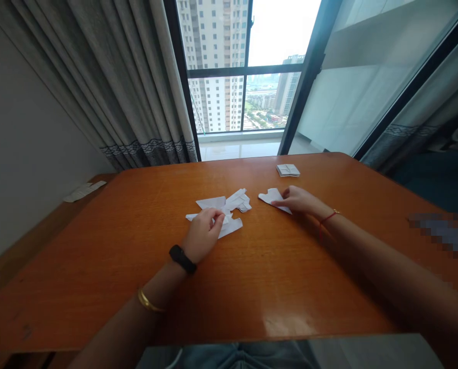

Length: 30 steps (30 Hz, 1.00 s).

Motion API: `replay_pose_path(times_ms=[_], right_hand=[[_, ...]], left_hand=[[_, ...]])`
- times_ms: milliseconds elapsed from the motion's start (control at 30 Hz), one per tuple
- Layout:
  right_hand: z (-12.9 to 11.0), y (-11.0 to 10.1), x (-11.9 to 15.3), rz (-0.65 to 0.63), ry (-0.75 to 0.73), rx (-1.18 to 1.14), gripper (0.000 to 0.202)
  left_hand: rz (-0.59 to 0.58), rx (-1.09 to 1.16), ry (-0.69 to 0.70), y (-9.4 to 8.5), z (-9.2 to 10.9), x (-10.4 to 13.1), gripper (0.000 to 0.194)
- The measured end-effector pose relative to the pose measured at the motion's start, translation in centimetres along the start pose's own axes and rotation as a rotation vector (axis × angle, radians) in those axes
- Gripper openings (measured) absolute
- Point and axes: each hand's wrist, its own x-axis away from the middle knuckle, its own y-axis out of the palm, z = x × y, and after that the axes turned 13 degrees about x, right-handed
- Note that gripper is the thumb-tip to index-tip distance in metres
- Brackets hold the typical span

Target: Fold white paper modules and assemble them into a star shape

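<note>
Farthest to the left of the left hand lies one pale strip (83, 191), on a ledge past the table (128, 246). One grey curtain (98, 77) hangs beyond that hand, off to its left. Behind the left hand, its arm carries two bands: one gold bangle (147, 301) and, nearer the wrist, one black wristband (182, 260). The left hand (202, 233) has thumb and fingertips drawn together at a pile of white paper pieces (231, 228); whether it pinches one, I cannot tell. The pile lies under and just beyond its fingertips, at least four pieces, overlapping too much for an exact count. Next comes one separate paper piece (271, 196), gripped between thumb and fingers of the right hand (301, 200), to the left of its knuckles. Beyond this hand sits one small folded white packet (288, 170). Behind it, one red cord (327, 218) circles the wrist. Well to its right are one pixelated patch (444, 233) and, farther off, a second curtain (421, 110).
</note>
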Motion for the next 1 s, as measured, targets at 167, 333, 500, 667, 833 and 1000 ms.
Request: replay_pose_path(times_ms=[167, 333, 500, 667, 833, 1000], right_hand=[[-5.0, 1.0, 6.0, -0.102, -0.11, -0.241, 0.033], [-9.4, 3.7, 10.1, -0.489, -0.386, -0.707, 0.044], [-9.2, 4.7, 8.9, -0.164, -0.454, -0.377, 0.041], [-9.5, 5.7, 8.3, 0.105, -0.926, 0.415, 0.021], [-9.1, 5.0, 8.8, 0.17, -0.963, 0.548, 0.021], [-7.4, 2.1, 9.3, 0.369, -0.902, 0.091, 0.022]], left_hand=[[-0.058, 0.347, -0.22, 0.0, 0.0, -0.1, 0.026], [-0.411, 0.888, -0.34, 1.8, 1.2, 1.0, 0.039], [0.091, 0.944, -0.408, 0.7, 0.3, -0.3, 0.028], [0.418, 0.987, -0.323, -0.6, -0.7, -1.3, 0.018], [0.304, 1.001, -0.282, -0.2, -0.2, -0.8, 0.017], [0.171, 0.945, -0.474, 0.4, 1.0, -0.2, 0.021]])
